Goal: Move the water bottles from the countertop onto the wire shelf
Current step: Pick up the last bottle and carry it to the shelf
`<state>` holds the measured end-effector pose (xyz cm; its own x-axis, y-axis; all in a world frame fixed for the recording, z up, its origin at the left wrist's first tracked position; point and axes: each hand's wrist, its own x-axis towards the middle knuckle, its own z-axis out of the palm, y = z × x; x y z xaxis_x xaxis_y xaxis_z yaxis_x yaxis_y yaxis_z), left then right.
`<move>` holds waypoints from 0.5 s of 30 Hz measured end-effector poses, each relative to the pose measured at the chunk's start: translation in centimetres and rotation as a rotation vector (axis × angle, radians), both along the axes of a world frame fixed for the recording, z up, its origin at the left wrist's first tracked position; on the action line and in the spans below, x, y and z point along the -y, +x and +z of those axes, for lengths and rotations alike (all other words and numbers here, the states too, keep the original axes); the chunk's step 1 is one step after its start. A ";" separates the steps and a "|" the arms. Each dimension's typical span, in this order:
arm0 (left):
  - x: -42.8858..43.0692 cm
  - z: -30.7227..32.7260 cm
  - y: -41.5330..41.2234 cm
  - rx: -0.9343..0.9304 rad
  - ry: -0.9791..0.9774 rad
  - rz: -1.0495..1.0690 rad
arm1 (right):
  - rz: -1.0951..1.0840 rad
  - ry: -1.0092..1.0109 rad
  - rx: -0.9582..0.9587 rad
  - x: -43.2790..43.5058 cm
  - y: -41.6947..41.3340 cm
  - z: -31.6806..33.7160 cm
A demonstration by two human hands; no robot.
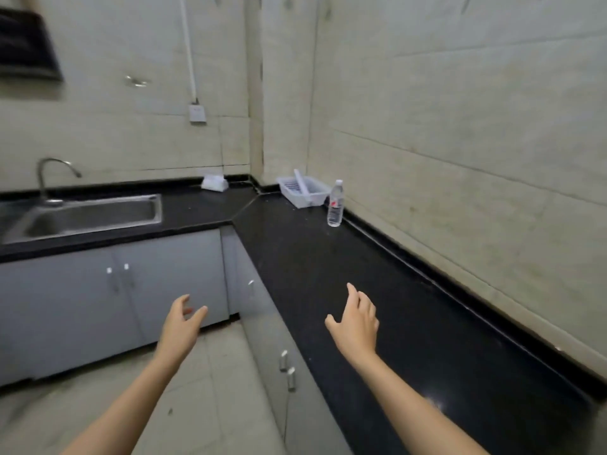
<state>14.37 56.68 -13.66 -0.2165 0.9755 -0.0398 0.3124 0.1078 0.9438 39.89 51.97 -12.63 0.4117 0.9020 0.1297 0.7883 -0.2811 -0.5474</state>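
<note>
Both hands reach forward empty, fingers spread: left hand over the floor, right hand above the black stone countertop. One clear plastic water bottle stands upright far right, beside a white plastic basket, likely the next pickup. No wire shelf visible.

Kitchen corner: pale tiled walls, an L-shaped black counter, a steel sink with curved tap, grey cabinets, a wall socket, and a light tiled floor.
</note>
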 end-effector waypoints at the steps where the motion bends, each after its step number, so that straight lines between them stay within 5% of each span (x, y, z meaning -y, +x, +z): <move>1: -0.3 -0.1 -1.9 0.004 0.001 0.034 | 0.010 -0.021 0.004 -1.0 -0.9 -0.5; 8: -3.0 -3.2 -9.4 0.049 -0.061 0.219 | 0.138 -0.063 0.070 -9.3 -6.5 -1.8; 15: -11.4 -4.9 -10.1 0.021 -0.079 0.183 | 0.210 -0.077 0.053 -18.8 -8.6 -3.6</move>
